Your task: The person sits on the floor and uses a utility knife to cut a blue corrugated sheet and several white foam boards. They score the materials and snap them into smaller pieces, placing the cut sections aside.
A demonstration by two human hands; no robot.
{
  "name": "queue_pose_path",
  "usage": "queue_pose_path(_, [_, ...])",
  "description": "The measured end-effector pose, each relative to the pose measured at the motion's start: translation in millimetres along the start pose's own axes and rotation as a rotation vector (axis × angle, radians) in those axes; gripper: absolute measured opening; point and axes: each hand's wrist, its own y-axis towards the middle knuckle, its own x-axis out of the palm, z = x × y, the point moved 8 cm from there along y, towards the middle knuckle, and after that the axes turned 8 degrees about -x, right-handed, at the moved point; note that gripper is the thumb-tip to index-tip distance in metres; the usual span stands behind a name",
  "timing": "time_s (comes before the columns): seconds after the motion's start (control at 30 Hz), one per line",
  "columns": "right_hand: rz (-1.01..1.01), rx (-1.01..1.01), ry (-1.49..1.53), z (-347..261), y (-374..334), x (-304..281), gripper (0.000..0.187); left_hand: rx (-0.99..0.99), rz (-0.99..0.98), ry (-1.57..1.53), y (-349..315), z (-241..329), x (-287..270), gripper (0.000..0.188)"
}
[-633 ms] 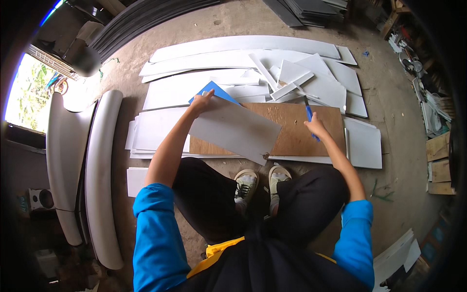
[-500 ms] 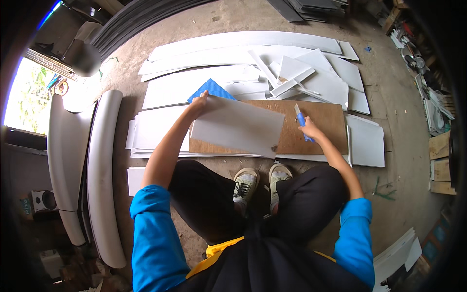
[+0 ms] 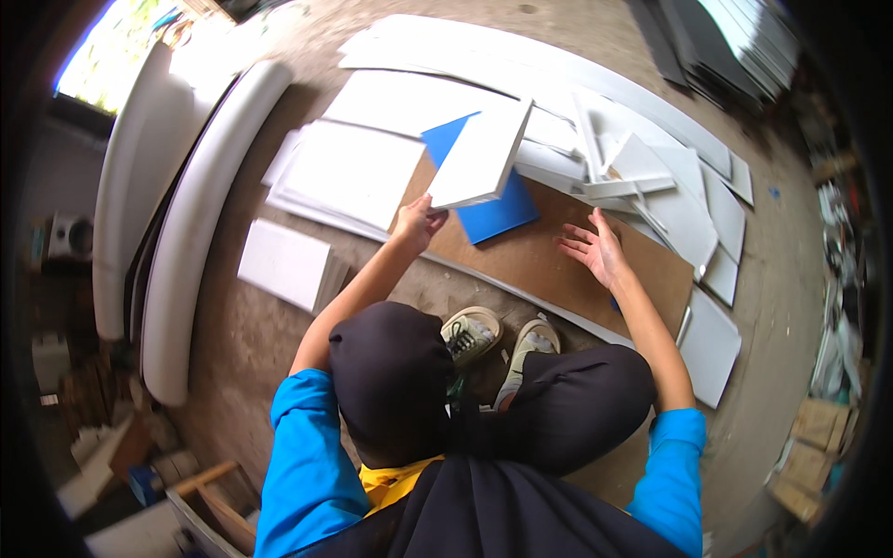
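My left hand (image 3: 419,225) grips a white board piece (image 3: 484,160) by its near corner, fingers closed on the edge. The piece is tilted up above a blue sheet (image 3: 499,216), whose corners show on both sides of it. Below them lies a brown wooden board (image 3: 558,265). Over the right part of this board hovers my right hand (image 3: 595,249), fingers apart and holding nothing. A small blue bit (image 3: 614,303) shows beside my right wrist; mostly hidden, it may be the cutter knife.
White boards (image 3: 358,167) lie under and beyond the wooden board, with white offcuts (image 3: 642,167) heaped at right. A small stack of white rectangles (image 3: 284,265) sits left of my knee. White rolled sheets (image 3: 209,242) stand farther left. Dark panels (image 3: 716,46) lie at far right.
My right hand has let go of the cutter knife and opened. My left hand has lifted and turned the white piece, baring more of the blue sheet. The view has swung left.
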Motion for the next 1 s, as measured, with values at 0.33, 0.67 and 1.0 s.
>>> queue_pose_path(0.33, [-0.564, -0.029, -0.712, 14.4, -0.5, 224.2, 0.083, 0.357, -0.020, -0.094, -113.9, 66.0, -94.4, 0.094])
queue_pose_path(0.67, [-0.644, -0.290, -1.097, 117.1, 59.4, 348.0, 0.068, 0.579, 0.198, -0.026, -161.0, 41.5, -183.8, 0.090])
queue_pose_path(1.0, [-0.767, -0.443, -1.136, 240.7, 39.7, 449.0, 0.054, 0.645, 0.461, -0.074, -170.1, 31.2, -311.1, 0.085])
